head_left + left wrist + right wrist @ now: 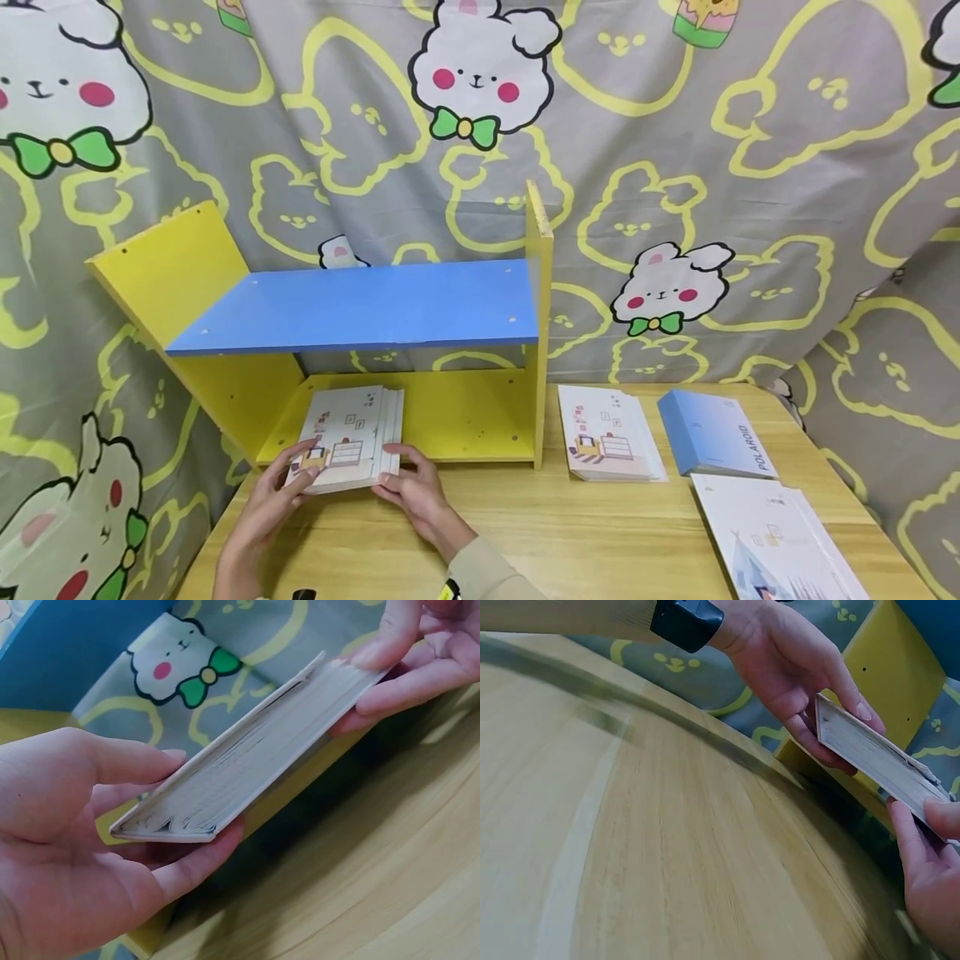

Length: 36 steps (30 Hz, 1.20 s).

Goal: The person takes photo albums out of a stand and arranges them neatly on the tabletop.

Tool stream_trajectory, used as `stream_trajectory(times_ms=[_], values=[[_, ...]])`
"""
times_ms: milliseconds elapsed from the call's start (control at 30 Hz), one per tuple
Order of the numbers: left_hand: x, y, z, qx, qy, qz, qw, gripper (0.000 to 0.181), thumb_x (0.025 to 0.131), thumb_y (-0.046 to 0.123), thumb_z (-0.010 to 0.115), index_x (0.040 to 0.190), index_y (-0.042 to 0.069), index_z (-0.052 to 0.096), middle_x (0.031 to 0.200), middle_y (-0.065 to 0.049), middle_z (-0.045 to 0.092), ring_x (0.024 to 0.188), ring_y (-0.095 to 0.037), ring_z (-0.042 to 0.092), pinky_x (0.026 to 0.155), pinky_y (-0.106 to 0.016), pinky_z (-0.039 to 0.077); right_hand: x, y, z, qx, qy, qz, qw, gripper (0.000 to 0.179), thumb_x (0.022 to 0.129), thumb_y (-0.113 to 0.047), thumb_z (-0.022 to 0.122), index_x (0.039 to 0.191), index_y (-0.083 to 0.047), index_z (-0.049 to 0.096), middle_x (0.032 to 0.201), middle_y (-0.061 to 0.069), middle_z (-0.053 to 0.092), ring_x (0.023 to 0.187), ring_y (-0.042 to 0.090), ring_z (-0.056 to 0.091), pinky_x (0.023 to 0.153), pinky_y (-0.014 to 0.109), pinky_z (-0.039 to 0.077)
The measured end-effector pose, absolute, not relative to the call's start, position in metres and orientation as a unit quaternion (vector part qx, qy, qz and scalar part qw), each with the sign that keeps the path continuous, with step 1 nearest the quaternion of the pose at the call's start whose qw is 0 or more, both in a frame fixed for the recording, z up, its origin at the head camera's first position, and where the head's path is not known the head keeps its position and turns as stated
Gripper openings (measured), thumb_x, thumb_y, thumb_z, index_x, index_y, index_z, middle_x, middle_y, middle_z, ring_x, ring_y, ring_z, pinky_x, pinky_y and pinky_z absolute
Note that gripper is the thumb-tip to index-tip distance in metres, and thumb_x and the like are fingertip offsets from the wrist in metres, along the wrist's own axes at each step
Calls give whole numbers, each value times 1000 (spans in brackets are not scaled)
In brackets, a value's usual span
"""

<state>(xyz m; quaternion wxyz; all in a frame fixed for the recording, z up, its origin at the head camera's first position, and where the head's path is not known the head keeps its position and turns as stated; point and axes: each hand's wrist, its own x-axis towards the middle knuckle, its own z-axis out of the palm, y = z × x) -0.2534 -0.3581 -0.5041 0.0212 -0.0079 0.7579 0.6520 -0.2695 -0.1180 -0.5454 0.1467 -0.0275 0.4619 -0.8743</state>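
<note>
Both hands hold a white photo album [341, 442] with a room drawing on its cover, at the front of the yellow bottom board, under the blue shelf. My left hand [270, 496] grips its left side, thumb on the cover and fingers beneath. The right hand [420, 492] pinches the opposite side near the front corner. In the left wrist view the album [217, 765] is tilted, its page edges showing between the covers. Both hands also appear around the album [877, 754] in the right wrist view.
The shelf unit has a blue board [367, 304], a slanted left panel [180, 267] and an upright right panel [538, 333]. Right of it on the wooden table [525, 533] lie a similar white album [607, 433], a blue POLAROID album [712, 433] and another white album [776, 533].
</note>
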Motion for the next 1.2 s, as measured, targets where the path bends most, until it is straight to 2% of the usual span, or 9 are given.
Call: stream_trajectory(times_ms=[233, 533, 733, 933, 1100, 1200], values=[[-253, -354, -505, -8, 766, 642, 18, 61, 101, 8, 65, 156, 5, 38, 125, -16, 48, 89, -15, 62, 73, -27, 58, -268, -112, -545, -41, 478, -866, 139, 51, 87, 17, 61, 134, -4, 61, 110, 22, 69, 97, 31, 72, 90, 39, 60], [-251, -351, -504, 15, 755, 655, 28, 65, 99, 3, 66, 157, 3, 36, 134, -23, 45, 97, -19, 66, 83, -35, 61, -271, -98, -543, -68, 515, -845, 130, 51, 86, 15, 66, 133, -5, 63, 108, 19, 71, 92, 27, 72, 88, 38, 61], [-251, -351, -505, 25, 762, 646, 31, 65, 97, 4, 69, 155, 5, 39, 131, -17, 49, 95, -19, 65, 80, -35, 61, -272, -90, -543, -82, 536, -832, 120, 53, 87, 12, 67, 136, -6, 61, 110, 17, 72, 92, 25, 71, 87, 39, 61], [-251, -350, -503, 30, 775, 630, 35, 65, 97, 6, 70, 155, 7, 41, 135, -12, 47, 95, -19, 64, 78, -33, 60, -276, -86, -540, -94, 573, -809, 95, 54, 88, 9, 63, 138, -10, 61, 116, 12, 71, 97, 23, 70, 81, 30, 60], [-249, -347, -498, 31, 787, 615, 45, 65, 97, 10, 71, 155, 10, 41, 142, -16, 42, 98, -21, 62, 80, -35, 59, -276, -82, -537, -102, 594, -794, 78, 53, 88, 6, 65, 139, -9, 62, 122, 13, 69, 99, 19, 69, 80, 25, 58], [-248, -345, -496, 40, 788, 612, 55, 66, 97, 10, 70, 156, 11, 40, 145, -18, 39, 99, -22, 60, 81, -35, 58, -276, -78, -534, -98, 602, -788, 80, 55, 87, 7, 64, 139, -11, 63, 126, 12, 68, 90, 15, 66, 69, 20, 54]])
